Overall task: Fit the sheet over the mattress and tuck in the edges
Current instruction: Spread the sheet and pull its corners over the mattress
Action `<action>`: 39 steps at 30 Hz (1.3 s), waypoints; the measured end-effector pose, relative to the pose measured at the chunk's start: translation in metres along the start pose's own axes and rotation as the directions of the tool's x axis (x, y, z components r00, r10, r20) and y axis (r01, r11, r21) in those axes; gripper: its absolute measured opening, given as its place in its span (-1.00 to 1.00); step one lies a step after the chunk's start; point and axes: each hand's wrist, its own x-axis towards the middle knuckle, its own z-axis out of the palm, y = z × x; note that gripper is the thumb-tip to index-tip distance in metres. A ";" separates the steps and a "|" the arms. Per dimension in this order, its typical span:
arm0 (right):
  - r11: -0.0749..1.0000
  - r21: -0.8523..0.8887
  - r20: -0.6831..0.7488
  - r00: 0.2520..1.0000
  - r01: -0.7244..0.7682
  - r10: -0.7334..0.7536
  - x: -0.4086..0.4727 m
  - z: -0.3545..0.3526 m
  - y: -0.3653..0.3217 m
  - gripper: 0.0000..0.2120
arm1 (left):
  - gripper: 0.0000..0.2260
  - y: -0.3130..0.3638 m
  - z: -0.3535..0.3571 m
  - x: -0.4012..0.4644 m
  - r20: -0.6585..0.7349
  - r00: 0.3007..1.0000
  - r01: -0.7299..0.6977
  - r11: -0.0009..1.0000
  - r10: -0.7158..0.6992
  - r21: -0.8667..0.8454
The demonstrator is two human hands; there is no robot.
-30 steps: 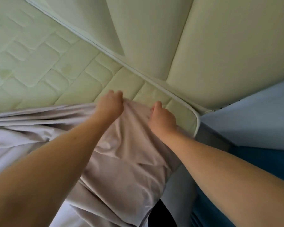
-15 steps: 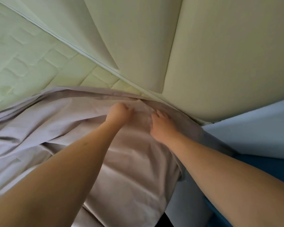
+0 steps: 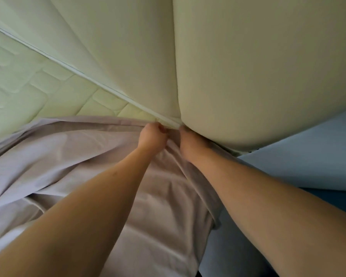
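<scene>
Sheet [image 3: 108,156] lay rumpled over the lower left of the frame, its hem reaching the mattress [image 3: 28,80] corner below the headboard [image 3: 248,66] at centre. Left hand [image 3: 151,136] gripped the hem in a fist; right hand [image 3: 190,144] pressed cloth toward the gap, its fingers hidden. It looked light, limp and slippery, best held bunched at the hem.

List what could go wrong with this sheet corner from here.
1. The left hand grips the sheet by its edge alone; a hard pull might slip it free.
2. The right hand pushes in under the headboard; its fingertips are hidden and could get pinched.
3. Quilted mattress is still bare on the left; the loose sheet may ride back.
</scene>
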 end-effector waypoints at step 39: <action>0.879 0.413 -0.367 0.840 -0.238 0.400 -0.104 0.035 0.093 -0.76 | -0.46 0.015 0.038 -0.073 0.278 0.890 -0.456 0.702 0.361 0.548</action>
